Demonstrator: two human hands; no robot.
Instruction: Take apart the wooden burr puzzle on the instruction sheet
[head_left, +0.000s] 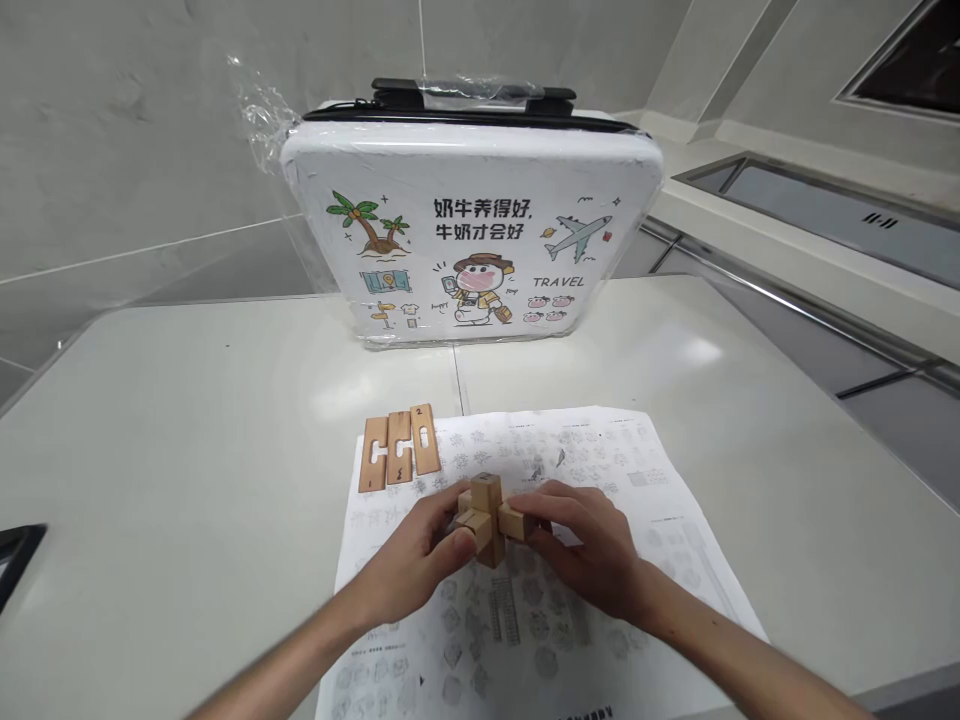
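Note:
Both hands hold a small wooden interlocking puzzle (486, 515) just above a printed instruction sheet (600, 460). My left hand (416, 560) pinches its left side with thumb and fingers. My right hand (589, 545) grips its right side, fingers curled round a jutting bar. Three flat notched wooden pieces (399, 450) lie side by side at the sheet's upper left corner, clear of both hands.
A white table (187, 420) carries everything. A white cartoon-printed case (472, 225) wrapped in plastic stands upright at the back against the wall. A dark object (15, 560) pokes in at the left edge. A ledge with a metal rail (787, 290) runs along the right.

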